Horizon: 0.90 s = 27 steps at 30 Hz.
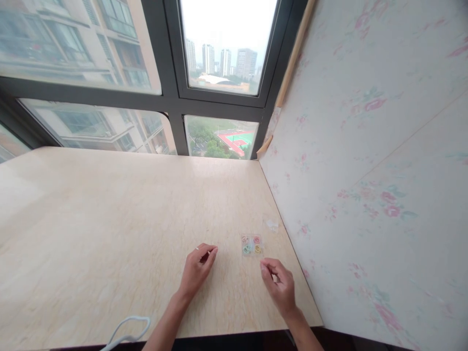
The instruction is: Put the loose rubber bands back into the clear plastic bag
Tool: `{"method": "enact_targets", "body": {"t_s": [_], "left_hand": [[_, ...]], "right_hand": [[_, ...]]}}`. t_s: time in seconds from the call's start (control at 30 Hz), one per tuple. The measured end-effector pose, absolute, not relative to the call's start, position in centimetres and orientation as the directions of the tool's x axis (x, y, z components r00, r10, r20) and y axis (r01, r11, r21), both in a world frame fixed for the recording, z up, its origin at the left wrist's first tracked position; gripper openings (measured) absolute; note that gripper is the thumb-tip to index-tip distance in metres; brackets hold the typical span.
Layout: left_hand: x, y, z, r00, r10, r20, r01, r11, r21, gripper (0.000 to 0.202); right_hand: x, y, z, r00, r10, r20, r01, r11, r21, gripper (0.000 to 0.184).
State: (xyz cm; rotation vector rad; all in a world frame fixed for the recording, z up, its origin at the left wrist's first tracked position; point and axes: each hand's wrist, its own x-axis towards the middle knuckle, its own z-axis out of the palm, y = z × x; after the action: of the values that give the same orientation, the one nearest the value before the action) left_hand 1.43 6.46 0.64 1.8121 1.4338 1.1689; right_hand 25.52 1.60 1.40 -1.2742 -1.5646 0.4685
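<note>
A small clear box lies on the pale stone-patterned sill, with small rings or bands in pink, red, green and yellow sorted in its compartments. To the left of it my left hand rests with thumb and forefinger pressed together; a small pale spot shows on one finger. My right hand is just below the box's lower right corner, its thumb and forefinger also in a pinch. Whatever either pinch holds, if anything, is too small to make out.
A crumpled clear piece of plastic lies beyond the box, near the flowered wall. A white cord loops over the front edge at left. Dark-framed windows stand along the back of the sill.
</note>
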Motion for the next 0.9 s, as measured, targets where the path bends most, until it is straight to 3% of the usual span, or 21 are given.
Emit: {"method": "enact_targets", "body": {"t_s": [0.13,0.2,0.27,0.33,0.4,0.47,0.57,0.73,0.9], "left_hand": [[1.2,6.4,0.5,0.066,0.956,0.286,0.465,-0.283,0.839,0.021],[1.2,6.5,0.4,0.074,0.956,0.282,0.461,-0.284,0.841,0.021],[1.2,6.5,0.3,0.088,0.956,0.279,0.461,-0.287,0.840,0.021],[1.2,6.4,0.2,0.106,0.956,0.275,0.463,-0.292,0.837,0.020],[1.1,6.1,0.1,0.120,0.956,0.269,0.461,-0.294,0.837,0.021],[1.0,5.9,0.1,0.122,0.957,0.264,0.455,-0.291,0.842,0.022],[0.8,5.4,0.1,0.112,0.959,0.260,0.441,-0.282,0.852,0.023],[0.7,5.1,0.1,0.092,0.962,0.257,0.422,-0.272,0.865,0.022],[0.7,5.1,0.1,0.093,0.965,0.243,0.413,-0.260,0.873,0.022]], "right_hand": [[27.8,4.6,4.0,0.246,0.844,0.477,0.589,0.261,-0.765,0.018],[28.8,7.0,5.0,0.188,0.882,0.433,0.663,0.211,-0.718,0.031],[29.5,9.6,5.6,0.071,0.916,0.394,0.787,0.191,-0.586,0.047],[29.8,12.1,5.6,-0.033,0.963,0.266,0.900,0.144,-0.411,0.058],[29.9,14.4,5.4,-0.085,0.995,0.044,0.955,0.094,-0.282,0.067],[30.0,16.2,5.3,-0.094,0.993,-0.066,0.966,0.075,-0.247,0.073],[30.2,17.6,5.4,-0.094,0.989,-0.115,0.969,0.064,-0.240,0.075],[30.2,16.8,6.5,-0.096,0.991,-0.092,0.964,0.070,-0.255,0.076],[28.9,13.4,9.4,-0.079,0.966,0.247,0.872,0.187,-0.451,0.073]]}}
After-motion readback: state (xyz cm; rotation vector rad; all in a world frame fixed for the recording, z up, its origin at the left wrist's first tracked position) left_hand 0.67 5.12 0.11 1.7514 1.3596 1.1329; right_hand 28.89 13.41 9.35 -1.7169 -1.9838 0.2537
